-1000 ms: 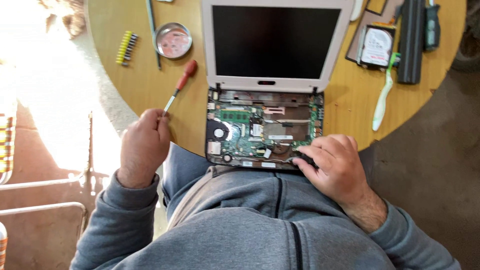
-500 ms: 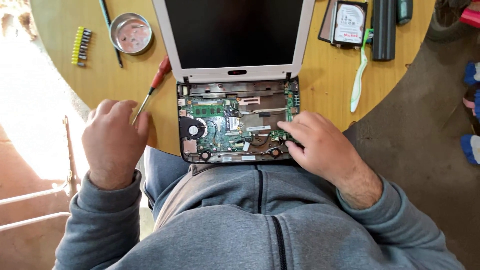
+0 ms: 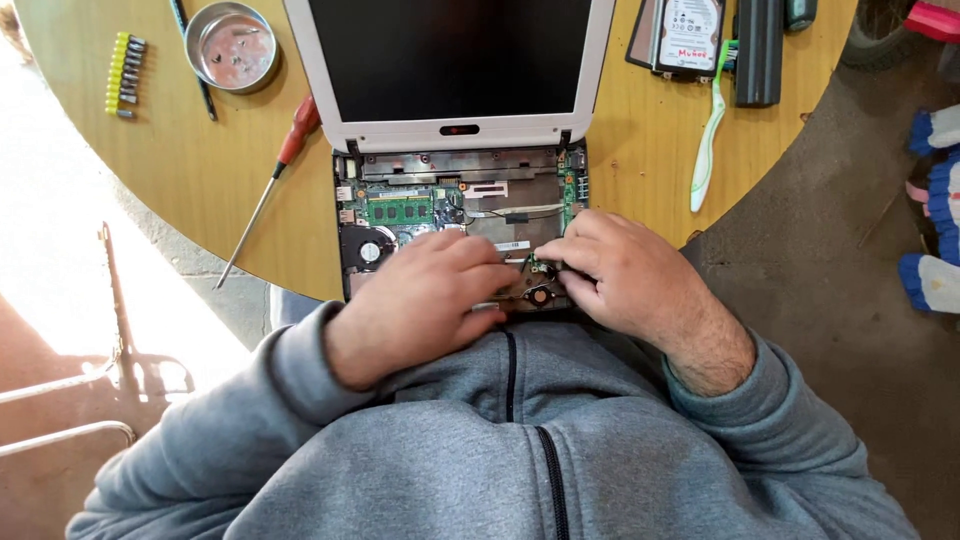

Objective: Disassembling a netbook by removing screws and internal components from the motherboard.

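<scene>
Opened laptop (image 3: 455,215) at the near edge of a round wooden table (image 3: 200,190), keyboard cover off, green board, memory stick and round fan (image 3: 368,250) bared, white-framed dark screen (image 3: 455,60) tilted back behind. Left hand (image 3: 425,300) laid palm-down over the near middle of the board, fingers loosely curled and pointing right, tips touching the parts there; hard to tell whether anything is pinched beneath. Right hand (image 3: 620,275) pressed in from the right, fingers bent and drawn together over a small part near the board's middle, tips almost meeting those of the left; grip itself hidden, so cannot tell what, if anything, is held. Both wrists in grey sleeves, resting against the laptop's front edge above a grey zipped sweater.

Further out, left of the laptop: red-handled screwdriver (image 3: 270,185) lying free on the wood, blade poking past the table edge, well apart from either hand. Beyond it, a round metal tin (image 3: 232,45) with small screws inside, a dark pen-like rod just beside it, and a yellow strip of bits (image 3: 124,75) near the far left rim. Right of the screen: a hard drive (image 3: 688,35), a black battery bar (image 3: 758,50), and a green-and-white toothbrush (image 3: 708,140) lying lengthwise toward the table edge. Off the table to the right, dark floor and striped cloth (image 3: 935,220); to the left, sunlit ground with a metal frame (image 3: 70,400).
</scene>
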